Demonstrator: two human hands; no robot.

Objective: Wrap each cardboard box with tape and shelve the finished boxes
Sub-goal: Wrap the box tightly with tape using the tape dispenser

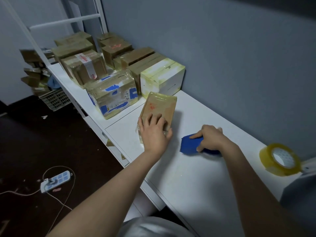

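Note:
A flat brown cardboard box point(159, 108), shiny with clear tape, lies on the white table point(196, 177) near its middle. My left hand point(154, 132) grips the box's near end, fingers spread over its top and thumb at its right side. To its right, my right hand point(209, 137) rests on the table and holds a blue object point(189, 144), index finger laid along its top. A roll of yellowish clear tape point(280, 159) lies flat at the table's right edge, apart from both hands.
Several taped boxes crowd the far left of the table, among them a blue-patched one point(112, 94) and a white one point(162, 77). A grey wall runs behind. A white frame point(68, 21) stands at the back. On the dark floor lie a crate point(54, 100) and a power strip point(55, 181).

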